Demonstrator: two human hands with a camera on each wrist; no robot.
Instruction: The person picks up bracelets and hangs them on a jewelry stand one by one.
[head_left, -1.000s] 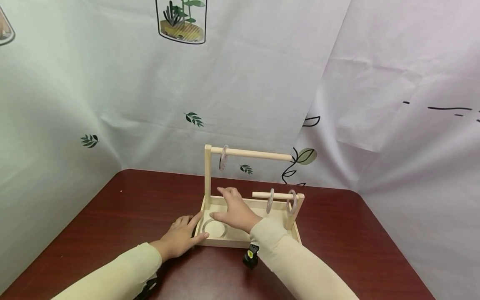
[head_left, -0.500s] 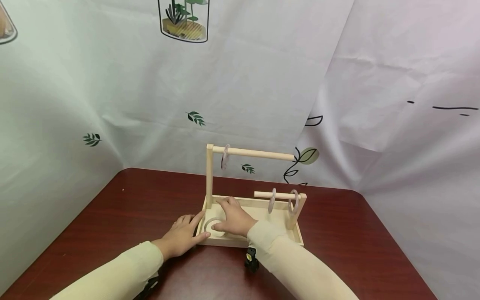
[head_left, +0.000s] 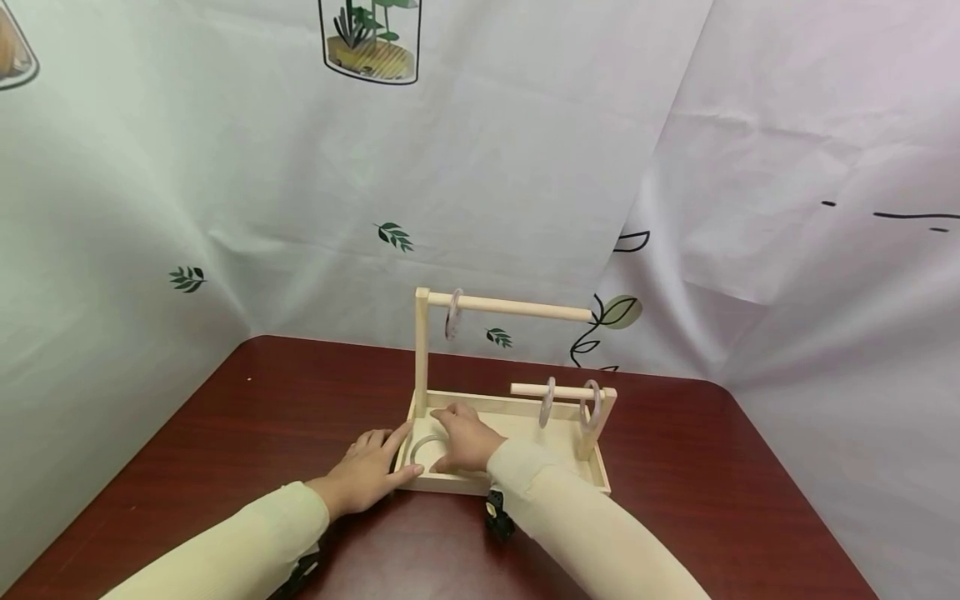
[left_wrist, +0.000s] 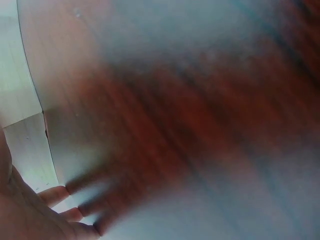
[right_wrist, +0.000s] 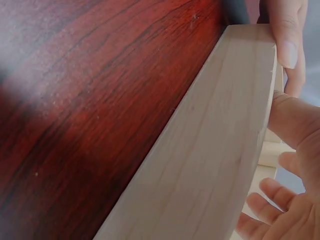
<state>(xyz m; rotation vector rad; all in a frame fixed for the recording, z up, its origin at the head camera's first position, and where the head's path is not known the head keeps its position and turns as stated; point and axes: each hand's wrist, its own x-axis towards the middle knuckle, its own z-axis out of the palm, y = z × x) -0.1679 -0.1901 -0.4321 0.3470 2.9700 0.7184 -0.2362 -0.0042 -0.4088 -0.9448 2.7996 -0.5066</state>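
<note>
A pale wooden bangle stand has a shallow tray [head_left: 453, 483] as its base. One bangle [head_left: 417, 446] lies flat in the tray's left end. My right hand [head_left: 471, 442] reaches down over it, thumb and fingers apart, and covers the ring's right part. At the tray's left end, my left hand [head_left: 366, 477] rests with extended fingers along the side and its thumb at the front corner. In the right wrist view the right thumb [right_wrist: 295, 120] is inside the front wall [right_wrist: 220, 120], with the left thumb [right_wrist: 286, 50] over the rim beyond.
A bangle [head_left: 453, 315] hangs on the tall upper bar [head_left: 525, 307]. Two more bangles, one near the free end [head_left: 548, 404] and one near the post [head_left: 595, 406], hang on the lower bar [head_left: 570, 392]. Printed white cloth [head_left: 525, 167] surrounds the dark red table [head_left: 315, 392].
My right hand has lowered into the tray, moving toward the flat bangle and covering more of it. The left hand has stayed at the tray's left end.
</note>
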